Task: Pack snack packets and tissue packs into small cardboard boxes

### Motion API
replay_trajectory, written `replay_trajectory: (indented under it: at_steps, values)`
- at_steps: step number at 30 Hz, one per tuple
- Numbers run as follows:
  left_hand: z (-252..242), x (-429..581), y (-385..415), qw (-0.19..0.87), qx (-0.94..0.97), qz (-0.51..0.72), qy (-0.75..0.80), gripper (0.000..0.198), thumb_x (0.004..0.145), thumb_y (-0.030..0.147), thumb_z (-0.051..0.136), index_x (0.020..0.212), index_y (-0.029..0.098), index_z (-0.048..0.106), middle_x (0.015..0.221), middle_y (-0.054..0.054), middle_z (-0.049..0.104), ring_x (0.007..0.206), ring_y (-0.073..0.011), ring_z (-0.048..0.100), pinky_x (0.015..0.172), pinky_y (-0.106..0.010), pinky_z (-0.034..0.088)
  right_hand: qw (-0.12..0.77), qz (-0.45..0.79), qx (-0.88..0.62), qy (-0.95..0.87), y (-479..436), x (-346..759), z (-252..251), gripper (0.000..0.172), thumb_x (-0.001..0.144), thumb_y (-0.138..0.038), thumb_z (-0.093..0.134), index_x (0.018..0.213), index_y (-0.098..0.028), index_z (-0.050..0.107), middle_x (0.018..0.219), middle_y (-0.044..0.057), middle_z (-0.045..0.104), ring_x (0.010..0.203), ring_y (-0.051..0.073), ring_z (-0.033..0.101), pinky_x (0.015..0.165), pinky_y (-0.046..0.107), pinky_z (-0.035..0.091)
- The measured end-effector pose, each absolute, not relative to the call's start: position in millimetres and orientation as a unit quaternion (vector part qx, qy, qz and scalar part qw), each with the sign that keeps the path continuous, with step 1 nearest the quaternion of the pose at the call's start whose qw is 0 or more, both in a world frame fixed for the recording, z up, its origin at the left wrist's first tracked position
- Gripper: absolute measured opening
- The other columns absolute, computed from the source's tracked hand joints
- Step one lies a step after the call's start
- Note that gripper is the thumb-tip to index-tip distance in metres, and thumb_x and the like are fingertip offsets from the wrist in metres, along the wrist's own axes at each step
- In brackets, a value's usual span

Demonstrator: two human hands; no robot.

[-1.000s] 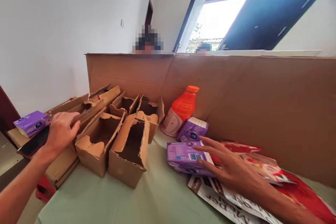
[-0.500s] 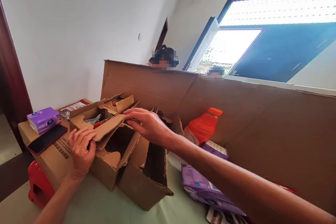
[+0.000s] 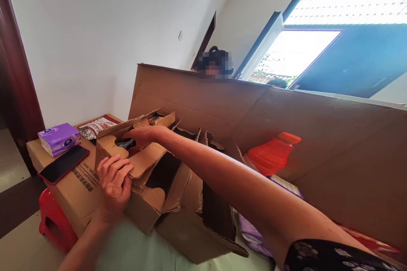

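Note:
My left hand [image 3: 115,182] grips the near flap of a small open cardboard box [image 3: 110,146] at the left of a cluster of torn cardboard boxes [image 3: 178,203]. My right hand [image 3: 141,135] reaches across over the cluster and down into that same box, where dark and silvery packets lie. Its fingers curl inside the box; what they hold, if anything, is hidden. An orange bottle [image 3: 271,156] stands behind my right arm against the tall cardboard wall [image 3: 286,123].
A large carton [image 3: 63,182] on a red stool [image 3: 52,222] carries a purple tissue pack [image 3: 59,139], a phone [image 3: 63,164] and a snack bag [image 3: 97,126]. Purple packs [image 3: 251,233] lie under my arm. A person's head shows behind the wall.
My right hand left the purple pack, swung left over the boxes and went into the small box. My left hand shifted onto its flap. The view turned left and moved closer.

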State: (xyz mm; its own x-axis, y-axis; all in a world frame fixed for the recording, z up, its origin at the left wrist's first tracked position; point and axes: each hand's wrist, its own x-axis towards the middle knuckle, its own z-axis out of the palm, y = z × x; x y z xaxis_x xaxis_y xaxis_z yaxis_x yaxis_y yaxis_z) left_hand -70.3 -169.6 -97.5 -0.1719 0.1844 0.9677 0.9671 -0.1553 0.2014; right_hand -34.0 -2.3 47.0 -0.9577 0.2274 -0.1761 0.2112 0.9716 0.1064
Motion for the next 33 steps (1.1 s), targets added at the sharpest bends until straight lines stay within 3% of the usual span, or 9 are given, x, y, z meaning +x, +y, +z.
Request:
replay_trajectory:
  at_steps: [4,8,15,20,23,25,27,29,33]
  values:
    - [-99.1,-71.8,-169.9,0.352,-0.536,-0.548,-0.537,0.021,0.095,0.010,0.057,0.105,0.024,0.068,0.102,-0.004,0.076,0.113,-0.0238,0.064,0.102,-0.045,0.046,0.111,0.083,0.126,0.982,-10.5,-39.0,33.6,0.030,0.089,-0.015,0.063,0.113,-0.022,0.079,0.111,0.011,0.079,0.102,0.023,0.073,0.072,0.025,0.046]
    - [-98.9,-75.0,-169.6,0.359,-0.530,-0.552,-0.534,0.019,0.097,0.012,0.056,0.104,0.024,0.068,0.101,-0.004,0.076,0.109,-0.0230,0.065,0.099,-0.043,0.047,0.071,0.115,0.144,0.980,-17.6,-40.2,28.1,0.029,0.091,-0.011,0.056,0.104,-0.020,0.080,0.108,0.014,0.079,0.103,0.024,0.072,0.076,0.028,0.044]
    - [-95.6,-75.4,-169.7,0.375,-0.512,-0.547,-0.546,0.020,0.096,0.012,0.058,0.104,0.026,0.070,0.092,-0.003,0.077,0.101,-0.0227,0.067,0.094,-0.042,0.045,-0.060,0.119,0.183,0.974,-30.0,-29.2,52.4,0.030,0.094,-0.013,0.052,0.105,-0.019,0.079,0.113,0.014,0.078,0.113,0.025,0.068,0.096,0.034,0.038]
    - [-101.0,-84.0,-171.5,0.387,-0.494,-0.535,-0.567,0.019,0.094,0.011,0.059,0.102,0.025,0.070,0.088,-0.003,0.075,0.099,-0.0241,0.067,0.095,-0.043,0.045,-0.134,0.076,0.255,0.954,-25.1,-12.7,71.8,0.028,0.095,-0.020,0.052,0.101,-0.021,0.079,0.103,0.011,0.079,0.095,0.024,0.070,0.075,0.031,0.040]
    - [-104.6,-90.8,-173.5,0.398,-0.470,-0.538,-0.576,0.020,0.094,0.013,0.060,0.107,0.025,0.068,0.105,-0.008,0.071,0.112,-0.0266,0.064,0.100,-0.046,0.046,-0.158,0.042,0.256,0.953,-21.1,-4.3,76.7,0.023,0.093,-0.023,0.056,0.092,-0.022,0.079,0.091,0.006,0.078,0.083,0.021,0.066,0.068,0.029,0.037]
    - [-104.9,-94.6,-174.0,0.398,-0.455,-0.541,-0.584,0.034,0.092,0.019,0.066,0.125,0.024,0.062,0.133,-0.016,0.061,0.130,-0.0317,0.056,0.106,-0.051,0.044,-0.169,0.019,0.236,0.957,-20.4,-0.7,78.4,0.020,0.090,-0.023,0.059,0.085,-0.022,0.078,0.084,0.004,0.076,0.078,0.018,0.063,0.067,0.028,0.036]
    - [-103.9,-99.8,-173.5,0.386,-0.452,-0.540,-0.596,0.068,0.087,0.028,0.074,0.148,0.020,0.044,0.155,-0.024,0.041,0.145,-0.0383,0.041,0.113,-0.057,0.039,-0.184,-0.003,0.216,0.959,-20.5,1.7,79.5,0.020,0.089,-0.022,0.059,0.081,-0.021,0.077,0.079,0.002,0.073,0.075,0.016,0.059,0.067,0.026,0.034]
    - [-102.5,-108.4,-172.9,0.363,-0.467,-0.532,-0.606,0.097,0.082,0.037,0.079,0.159,0.016,0.023,0.162,-0.030,0.028,0.151,-0.0430,0.029,0.116,-0.063,0.035,-0.204,-0.025,0.203,0.957,-20.5,4.2,80.7,0.021,0.090,-0.022,0.057,0.078,-0.020,0.074,0.074,0.000,0.068,0.071,0.014,0.054,0.066,0.025,0.033]
    - [-97.2,-139.2,-176.6,0.316,-0.521,-0.504,-0.612,0.121,0.076,0.049,0.083,0.163,0.015,0.006,0.164,-0.031,0.022,0.153,-0.0455,0.025,0.119,-0.064,0.032,-0.233,-0.070,0.181,0.953,-19.1,10.3,83.5,0.024,0.089,-0.023,0.057,0.068,-0.017,0.067,0.062,-0.004,0.053,0.063,0.011,0.040,0.062,0.023,0.031]
